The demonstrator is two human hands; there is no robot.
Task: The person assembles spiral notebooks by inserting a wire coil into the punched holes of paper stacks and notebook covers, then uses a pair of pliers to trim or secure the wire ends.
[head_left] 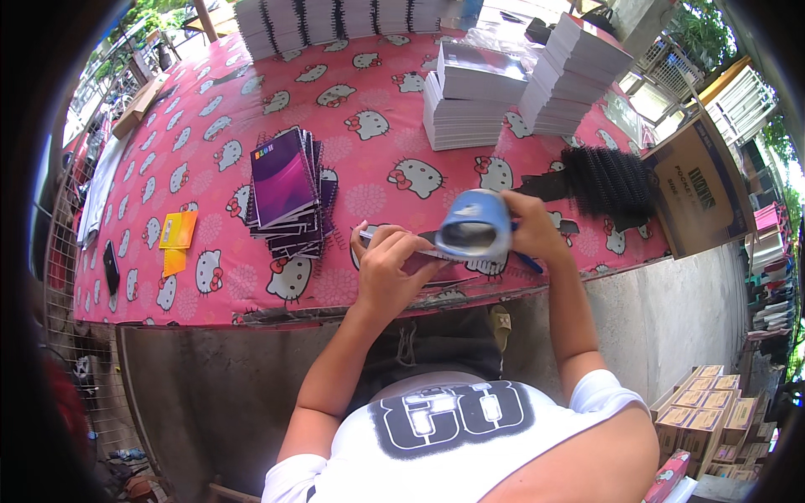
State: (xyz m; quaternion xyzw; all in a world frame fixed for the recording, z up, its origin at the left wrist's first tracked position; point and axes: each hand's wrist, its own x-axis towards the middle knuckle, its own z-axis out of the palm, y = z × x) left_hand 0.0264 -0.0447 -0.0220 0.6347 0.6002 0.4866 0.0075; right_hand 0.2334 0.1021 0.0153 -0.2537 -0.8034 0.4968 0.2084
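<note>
Close to the table's near edge, my left hand is closed on a thin notebook, which is tilted nearly edge-on. My right hand grips a blue rounded object with an oval opening, slightly blurred; its exact kind is unclear. That blue object is over the notebook's right end, and whether they touch cannot be made out. A slim blue item shows just below my right hand. Left of my hands lies an uneven pile of purple-covered spiral notebooks.
A pink patterned cloth covers the table. Black binding coils lie beside a cardboard box at the right. Paper stacks and a row of spiral-bound books stand farther back. A yellow-orange packet and black phone-like item lie left.
</note>
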